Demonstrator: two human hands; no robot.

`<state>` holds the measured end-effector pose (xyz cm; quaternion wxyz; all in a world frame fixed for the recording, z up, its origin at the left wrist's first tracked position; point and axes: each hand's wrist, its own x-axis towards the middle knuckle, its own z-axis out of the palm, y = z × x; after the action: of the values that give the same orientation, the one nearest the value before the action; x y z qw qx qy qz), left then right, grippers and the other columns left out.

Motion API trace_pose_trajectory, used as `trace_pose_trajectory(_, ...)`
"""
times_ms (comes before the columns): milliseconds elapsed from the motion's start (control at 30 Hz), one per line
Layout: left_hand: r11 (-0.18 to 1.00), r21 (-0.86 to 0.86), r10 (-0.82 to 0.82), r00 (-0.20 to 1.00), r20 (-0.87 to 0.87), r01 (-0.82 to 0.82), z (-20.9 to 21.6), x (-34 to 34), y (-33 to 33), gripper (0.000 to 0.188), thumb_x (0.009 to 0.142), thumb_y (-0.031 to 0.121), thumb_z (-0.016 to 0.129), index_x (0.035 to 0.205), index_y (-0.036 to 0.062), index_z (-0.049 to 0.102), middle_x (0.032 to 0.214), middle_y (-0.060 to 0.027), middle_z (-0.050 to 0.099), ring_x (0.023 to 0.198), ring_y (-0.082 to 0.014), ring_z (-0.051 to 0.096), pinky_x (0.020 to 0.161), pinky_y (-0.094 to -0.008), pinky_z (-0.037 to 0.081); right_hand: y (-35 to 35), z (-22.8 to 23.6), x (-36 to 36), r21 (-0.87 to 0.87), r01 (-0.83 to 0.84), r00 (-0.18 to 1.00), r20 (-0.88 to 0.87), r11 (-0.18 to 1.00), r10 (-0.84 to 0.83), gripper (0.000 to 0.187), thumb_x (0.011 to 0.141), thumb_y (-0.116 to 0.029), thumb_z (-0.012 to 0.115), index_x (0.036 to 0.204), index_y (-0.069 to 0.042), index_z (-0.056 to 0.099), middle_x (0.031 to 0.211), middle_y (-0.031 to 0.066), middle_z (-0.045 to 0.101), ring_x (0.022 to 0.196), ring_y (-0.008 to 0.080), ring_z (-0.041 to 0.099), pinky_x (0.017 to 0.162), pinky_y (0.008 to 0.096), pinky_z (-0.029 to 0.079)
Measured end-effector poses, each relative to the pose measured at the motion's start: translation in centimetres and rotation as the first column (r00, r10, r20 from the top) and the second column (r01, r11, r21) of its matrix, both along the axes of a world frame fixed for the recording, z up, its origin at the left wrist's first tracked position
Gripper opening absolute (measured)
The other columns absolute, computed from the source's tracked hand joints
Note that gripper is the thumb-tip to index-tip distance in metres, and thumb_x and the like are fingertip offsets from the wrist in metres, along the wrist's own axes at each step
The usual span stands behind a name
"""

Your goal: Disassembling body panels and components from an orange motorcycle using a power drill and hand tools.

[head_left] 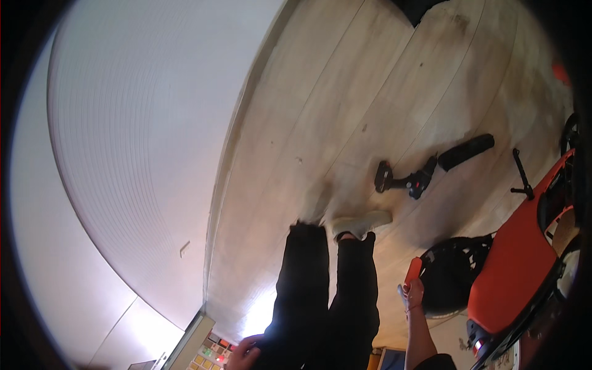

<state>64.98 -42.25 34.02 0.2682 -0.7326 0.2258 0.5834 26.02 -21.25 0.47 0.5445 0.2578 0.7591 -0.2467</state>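
My right hand (414, 297) is closed around the lower end of an orange-red elongated piece (414, 270), whose exact kind I cannot make out. It is held up beside the black wheel (453, 271) of a red two-wheeler (515, 265), overlapping the wheel's left edge in view. Low at the left, my left hand (244, 354) hangs beside my black-trousered leg, its fingers loosely apart and nothing visible in them. Part of that hand is cut off by the lower edge.
On the wood-look floor (345, 123) lie a black cordless drill (407, 180) and a black elongated object (467, 152). A kickstand (523, 176) sticks out from the two-wheeler. A white wall (154, 123) runs along the left. Small colourful boxes (213, 353) show at bottom left.
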Motion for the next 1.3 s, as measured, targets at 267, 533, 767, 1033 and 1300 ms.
trace_pose_trajectory(267,0.58,-0.287,-0.798,0.603,-0.012,0.762,0.3,5.9,7.2,0.054,0.074,0.0,0.052,0.127,0.0077,0.045,0.125,-0.019,0.044,0.117,-0.036,0.039,0.101,-0.0458,0.03,14.5,2.6,10.4,0.196,-0.038,0.997,0.076,0.98,0.023,0.015,0.085,-0.026,0.05,0.077,-0.014,0.051,0.059,-0.0018,0.049,0.043,0.0068,0.045,0.036,0.0224,0.033)
trace_pose_trajectory(533,0.467,-0.434,-0.869,0.49,-0.067,0.77,-2.8,13.0,5.8,0.069,0.05,0.016,0.083,0.113,0.0128,0.055,0.117,-0.0196,0.048,0.106,-0.0381,0.046,0.09,-0.0475,0.041,13.7,7.7,26.2,0.223,-0.105,0.993,-0.03,0.969,0.115,0.023,0.085,-0.028,0.05,0.078,-0.007,0.056,0.058,-0.0023,0.047,0.045,0.0051,0.039,0.039,0.0211,0.03)
trace_pose_trajectory(767,0.611,-0.266,-0.784,0.524,-0.332,0.746,0.5,20.2,9.4,0.038,0.059,0.006,0.075,0.091,0.0059,0.056,0.091,-0.0128,0.052,0.087,-0.0324,0.054,0.075,-0.0391,0.047,15.5,12.1,32.2,0.043,0.224,0.959,-0.186,0.974,-0.213,0.018,0.084,-0.018,0.046,0.085,-0.002,0.056,0.06,-0.0014,0.048,0.051,0.0063,0.042,0.046,0.0221,0.033)
trace_pose_trajectory(1033,0.289,-0.446,-0.957,0.238,-0.168,0.847,0.4,21.2,18.1,0.045,0.061,0.007,0.075,0.101,0.0062,0.056,0.113,-0.0167,0.05,0.105,-0.0374,0.047,0.088,-0.044,0.041,27.3,11.5,40.6,0.047,0.227,0.973,-0.045,0.973,-0.225,0.02,0.083,-0.017,0.045,0.086,-0.001,0.057,0.064,0.0011,0.051,0.054,0.0073,0.046,0.048,0.0223,0.035)
trace_pose_trajectory(1300,0.152,-0.389,-0.978,0.194,0.072,0.908,0.0,25.2,31.4,0.076,0.073,0.016,0.073,0.137,0.0124,0.034,0.139,-0.0229,0.029,0.126,-0.0415,0.031,0.103,-0.0478,0.031,42.8,9.7,43.5,0.048,0.362,0.932,-0.047,0.931,-0.36,0.022,0.082,-0.023,0.047,0.082,-0.003,0.057,0.06,0.0,0.049,0.05,0.008,0.044,0.044,0.0238,0.034)
